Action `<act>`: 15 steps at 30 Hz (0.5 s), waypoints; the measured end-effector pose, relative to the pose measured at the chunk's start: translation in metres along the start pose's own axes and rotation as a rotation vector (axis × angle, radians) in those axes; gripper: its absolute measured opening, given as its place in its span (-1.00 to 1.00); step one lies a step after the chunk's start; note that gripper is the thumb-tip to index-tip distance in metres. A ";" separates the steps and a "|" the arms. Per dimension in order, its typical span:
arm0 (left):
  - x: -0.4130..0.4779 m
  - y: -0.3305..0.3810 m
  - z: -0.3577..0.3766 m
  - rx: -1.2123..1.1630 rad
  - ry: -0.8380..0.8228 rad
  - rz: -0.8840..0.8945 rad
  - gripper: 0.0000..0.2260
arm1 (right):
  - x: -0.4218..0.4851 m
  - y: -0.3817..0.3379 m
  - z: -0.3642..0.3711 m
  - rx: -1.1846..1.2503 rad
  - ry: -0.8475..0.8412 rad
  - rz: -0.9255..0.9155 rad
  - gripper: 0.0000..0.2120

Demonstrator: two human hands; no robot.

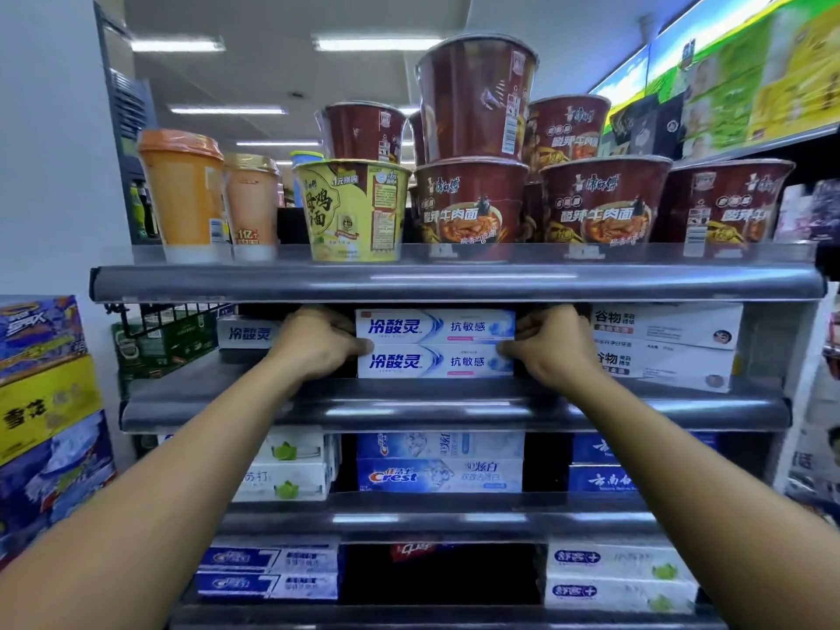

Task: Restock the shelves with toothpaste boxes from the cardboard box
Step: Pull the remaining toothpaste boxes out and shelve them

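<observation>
Both forearms are stretched up from the near edge, the left forearm (pixel 150 507) and the right forearm (pixel 709 493) converging on the second shelf (pixel 454 404). Two toothpaste boxes (pixel 435 344), stacked one on the other, are clasped between the hands. The left hand (pixel 318 345) is curled round their left ends and the right hand (pixel 550 343) round their right ends, with the thumbs laid on the front faces (the fingertips are hidden behind the boxes).

A grip at both ends is judged to be chosen so that the pair can be handled as one squared-up unit, neither box sliding off the other, and seated in the gap between the neighbouring stacks. To the left of that gap a single matching box (pixel 247 333) is seen, and to the right a white stack (pixel 663 347).

The pair is at the middle of the shelf, near its front lip; whether it rests on the shelf cannot be told, the contact being masked by the lip. The long axis runs left to right, parallel to the shelf edge. The printed faces are turned toward the near side, lettering upright, and the end flaps point left and right.
</observation>
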State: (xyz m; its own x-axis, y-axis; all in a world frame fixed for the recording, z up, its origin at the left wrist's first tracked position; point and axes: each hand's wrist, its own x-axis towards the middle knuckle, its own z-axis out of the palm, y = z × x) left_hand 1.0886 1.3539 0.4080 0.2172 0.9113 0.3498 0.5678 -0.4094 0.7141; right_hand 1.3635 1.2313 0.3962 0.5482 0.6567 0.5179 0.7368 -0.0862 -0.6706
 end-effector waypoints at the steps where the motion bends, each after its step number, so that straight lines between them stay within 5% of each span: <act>1: 0.003 0.002 0.000 0.053 -0.007 -0.015 -0.58 | 0.005 -0.002 0.003 -0.016 -0.014 0.021 -0.72; 10: 0.010 0.005 0.008 0.246 0.012 -0.014 -0.52 | 0.014 -0.012 0.011 -0.185 -0.089 0.039 -0.67; 15: -0.036 -0.011 0.002 0.267 0.316 0.320 -0.68 | -0.044 -0.007 -0.010 -0.325 0.097 -0.288 -0.75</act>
State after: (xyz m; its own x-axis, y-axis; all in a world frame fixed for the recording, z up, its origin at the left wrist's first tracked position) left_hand 1.0764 1.3254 0.3862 0.1861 0.6680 0.7205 0.7040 -0.6022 0.3764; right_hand 1.3384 1.1956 0.3834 0.3254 0.6165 0.7169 0.9426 -0.1508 -0.2981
